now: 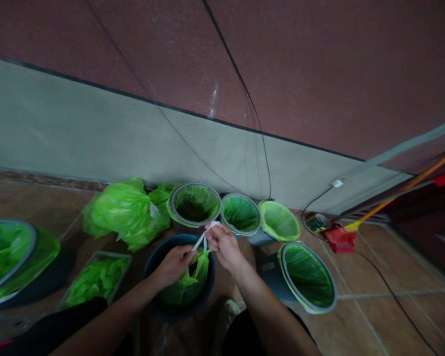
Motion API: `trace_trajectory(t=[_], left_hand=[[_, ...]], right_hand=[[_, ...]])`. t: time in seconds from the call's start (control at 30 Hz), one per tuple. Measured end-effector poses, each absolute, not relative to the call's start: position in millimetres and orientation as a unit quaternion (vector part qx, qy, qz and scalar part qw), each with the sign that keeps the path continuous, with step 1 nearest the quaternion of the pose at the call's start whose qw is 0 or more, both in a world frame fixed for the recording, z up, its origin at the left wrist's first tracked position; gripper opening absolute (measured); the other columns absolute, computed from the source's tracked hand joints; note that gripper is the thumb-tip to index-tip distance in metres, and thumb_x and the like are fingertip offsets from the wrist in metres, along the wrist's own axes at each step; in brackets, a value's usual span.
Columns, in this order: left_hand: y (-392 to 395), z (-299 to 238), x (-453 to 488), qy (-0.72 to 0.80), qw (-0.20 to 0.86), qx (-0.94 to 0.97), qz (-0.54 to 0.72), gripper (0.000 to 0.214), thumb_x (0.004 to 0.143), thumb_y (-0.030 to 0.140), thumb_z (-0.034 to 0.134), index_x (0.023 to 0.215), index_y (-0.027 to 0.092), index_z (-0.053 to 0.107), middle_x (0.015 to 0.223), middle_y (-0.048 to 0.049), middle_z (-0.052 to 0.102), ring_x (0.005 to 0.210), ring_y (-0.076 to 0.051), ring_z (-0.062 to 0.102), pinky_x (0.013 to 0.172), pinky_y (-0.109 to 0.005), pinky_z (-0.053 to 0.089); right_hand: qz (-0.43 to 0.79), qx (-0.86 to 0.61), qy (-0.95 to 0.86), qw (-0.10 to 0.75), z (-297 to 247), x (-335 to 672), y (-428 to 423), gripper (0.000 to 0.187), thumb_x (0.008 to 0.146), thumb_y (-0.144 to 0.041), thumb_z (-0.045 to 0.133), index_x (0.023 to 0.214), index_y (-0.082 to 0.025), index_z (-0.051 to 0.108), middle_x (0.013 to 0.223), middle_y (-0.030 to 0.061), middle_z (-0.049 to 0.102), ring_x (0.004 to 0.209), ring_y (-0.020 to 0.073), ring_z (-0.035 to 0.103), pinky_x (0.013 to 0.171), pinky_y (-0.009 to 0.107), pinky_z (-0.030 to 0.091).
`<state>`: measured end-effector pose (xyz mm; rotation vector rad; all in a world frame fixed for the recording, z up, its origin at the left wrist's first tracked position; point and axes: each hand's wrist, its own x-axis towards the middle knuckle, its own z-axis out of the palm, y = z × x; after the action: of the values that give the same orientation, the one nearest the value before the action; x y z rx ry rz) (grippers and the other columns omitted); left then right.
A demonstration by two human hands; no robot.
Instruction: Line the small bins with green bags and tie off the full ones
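Left hand: the left hand [176, 264] is closed, fingers curled around the lower end of a white plastic drawstring [203, 238], right at the gathered top of the bag.
Right hand: the right hand [224, 247] is closed too, pinching the upper end of the same white plastic drawstring between thumb and fingertips; it sits a little higher than the left hand and just beside it.
Drawstring: pulled taut between the two hands, slanting up to the right.
Bag: a bright green plastic bag [187, 287], bunched at its neck, sits inside a dark round plastic bin [152, 264] on the floor directly below both hands.
Around the bin: behind it stand three round bins lined in green, the first [195, 203] and second [241, 212] with grey rim rings; another lined bin [307, 274] leans on the right.
Left side: a stuffed green plastic sack [122, 210] lies by the wall, with a rectangular tray of green liner [96, 279] in front of it.
Far right: a red dustpan [339, 240] with an orange handle rests on the brown tiled floor [374, 316].
Wall: black cables [244, 89] run down it.
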<state>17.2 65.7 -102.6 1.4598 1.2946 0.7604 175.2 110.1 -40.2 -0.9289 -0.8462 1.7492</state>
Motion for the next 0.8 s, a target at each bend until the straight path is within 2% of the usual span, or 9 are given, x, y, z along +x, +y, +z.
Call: trace_trajectory(t=[0.1, 0.17, 0.27, 0.4, 0.5, 0.57, 0.63, 0.7, 0.8], left_hand=[[71.0, -97.0, 12.4, 0.564, 0.505, 0.549, 0.353, 0.033, 0.082, 0.044, 0.048, 0.075, 0.017, 0.066, 0.057, 0.0022, 0.056, 0.056, -0.014, 0.048, 0.058, -0.026, 0.037], [75.9, -92.5, 6.6, 0.589, 0.493, 0.506, 0.393, 0.033, 0.080, 0.046, 0.051, 0.073, 0.017, 0.067, 0.059, 0.0009, 0.059, 0.058, -0.015, 0.050, 0.059, -0.027, 0.038], [79.6, -89.3, 2.6, 0.596, 0.498, 0.462, 0.427, 0.031, 0.077, 0.045, 0.054, 0.068, 0.018, 0.066, 0.055, 0.0014, 0.056, 0.059, -0.015, 0.050, 0.059, -0.027, 0.037], [76.7, -89.4, 11.3, 0.548, 0.589, 0.429, 0.411, 0.023, 0.071, 0.039, 0.060, 0.071, 0.017, 0.065, 0.048, 0.0067, 0.041, 0.050, -0.010, 0.037, 0.053, -0.025, 0.030], [74.6, -89.4, 19.1, 0.469, 0.646, 0.446, 0.406, 0.029, 0.062, 0.033, 0.067, 0.085, 0.016, 0.066, 0.064, 0.0039, 0.055, 0.060, -0.011, 0.046, 0.058, -0.024, 0.034], [74.3, -91.2, 22.0, 0.435, 0.665, 0.481, 0.371, 0.035, 0.059, 0.034, 0.071, 0.090, 0.016, 0.066, 0.073, 0.0026, 0.059, 0.066, -0.012, 0.048, 0.061, -0.024, 0.035], [74.0, -95.2, 23.7, 0.455, 0.651, 0.522, 0.311, 0.028, 0.064, 0.040, 0.070, 0.076, 0.016, 0.062, 0.063, 0.0045, 0.051, 0.059, -0.011, 0.042, 0.057, -0.024, 0.031], [72.9, -99.3, 24.9, 0.493, 0.612, 0.563, 0.256, 0.031, 0.070, 0.045, 0.064, 0.061, 0.018, 0.053, 0.054, 0.0061, 0.040, 0.053, -0.009, 0.035, 0.054, -0.024, 0.026], [70.2, -100.0, 25.8, 0.516, 0.554, 0.612, 0.229, 0.032, 0.074, 0.044, 0.059, 0.057, 0.019, 0.050, 0.051, 0.0057, 0.037, 0.051, -0.010, 0.034, 0.053, -0.025, 0.025]], right_hand=[[0.682, -0.412, -0.354, 0.490, -41.5, 177.4, 113.6, 0.032, 0.066, -0.038, 0.075, 0.089, -0.018, 0.065, 0.051, -0.0063, 0.055, 0.038, 0.0037, 0.027, 0.040, 0.021, 0.014], [0.657, -0.423, -0.361, 0.509, -41.2, 178.8, 114.8, 0.035, 0.067, -0.039, 0.075, 0.094, -0.017, 0.066, 0.052, -0.0052, 0.057, 0.040, 0.0051, 0.032, 0.042, 0.021, 0.019], [0.653, -0.413, -0.372, 0.514, -37.6, 181.0, 114.4, 0.031, 0.071, -0.042, 0.073, 0.086, -0.016, 0.069, 0.052, -0.0042, 0.056, 0.044, 0.0060, 0.037, 0.046, 0.022, 0.024], [0.710, -0.363, -0.381, 0.469, -31.4, 179.3, 110.5, 0.026, 0.074, -0.041, 0.071, 0.072, -0.016, 0.068, 0.051, -0.0044, 0.050, 0.047, 0.0063, 0.037, 0.049, 0.022, 0.025], [0.737, -0.340, -0.376, 0.447, -31.1, 173.1, 107.0, 0.026, 0.075, -0.040, 0.071, 0.066, -0.016, 0.065, 0.050, -0.0044, 0.047, 0.047, 0.0071, 0.038, 0.050, 0.023, 0.027], [0.755, -0.331, -0.361, 0.437, -33.0, 168.7, 104.9, 0.027, 0.076, -0.041, 0.070, 0.064, -0.017, 0.063, 0.048, -0.0048, 0.045, 0.047, 0.0079, 0.037, 0.049, 0.023, 0.029], [0.777, -0.319, -0.341, 0.423, -34.9, 166.2, 103.5, 0.029, 0.078, -0.043, 0.069, 0.064, -0.018, 0.061, 0.047, -0.0054, 0.042, 0.046, 0.0087, 0.035, 0.049, 0.024, 0.030], [0.794, -0.307, -0.320, 0.416, -35.3, 167.0, 104.1, 0.031, 0.079, -0.044, 0.068, 0.065, -0.018, 0.060, 0.048, -0.0058, 0.040, 0.047, 0.0090, 0.034, 0.049, 0.024, 0.031], [0.799, -0.295, -0.283, 0.441, -32.1, 175.4, 110.2, 0.029, 0.081, -0.042, 0.066, 0.066, -0.019, 0.057, 0.050, -0.0063, 0.036, 0.048, 0.0092, 0.033, 0.052, 0.024, 0.035]])
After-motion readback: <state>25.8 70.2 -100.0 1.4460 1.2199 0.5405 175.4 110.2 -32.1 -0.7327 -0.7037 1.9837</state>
